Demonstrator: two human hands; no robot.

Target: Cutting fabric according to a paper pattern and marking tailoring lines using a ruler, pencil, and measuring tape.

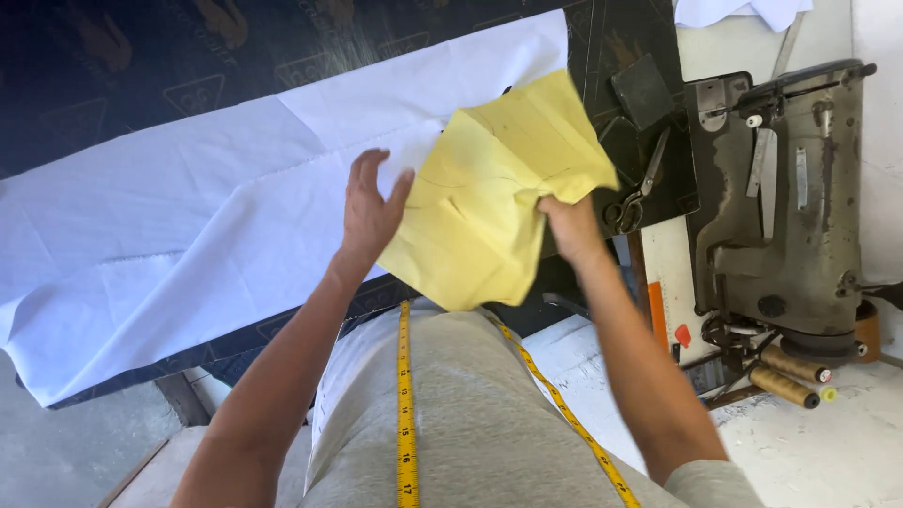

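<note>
1. Two bare hands are raised above the table edge, both forearms reaching forward from the bottom of the view.
2. The right hand (pixel 569 226) is clamped on the right edge of a creased yellow paper pattern piece (pixel 499 188), fingers pinched round it and wrist bent slightly inward.
3. The left hand (pixel 370 209) is spread open, fingers apart and pointing up, its thumb at the paper's left edge; whether it touches the sheet or only stands just beside it cannot be told.
4. The yellow sheet hangs in the air between the hands, tilted, its lower corner drooping toward the person's grey shirt (pixel 470 414).
5. A yellow measuring tape (pixel 405 414) runs down the shirt in two strands, one near the middle and one slanting to the right.
6. Beneath and behind the hands a long piece of white cloth (pixel 188 226) lies spread over the dark table (pixel 113 75), wrinkled, with its near edge hanging over the table's front.
7. To the right of the paper, a pair of scissors (pixel 638 193) lies on the dark surface, handles toward the person, with a dark square pad (pixel 641 89) just above them.
8. Farther right stands an old, worn industrial sewing machine (pixel 785 188) on a white bench.
9. Two cones of ochre thread (pixel 790 376) lie on their sides near the machine's base.
10. A small orange marker (pixel 683 335) lies by the machine's left side.
</note>
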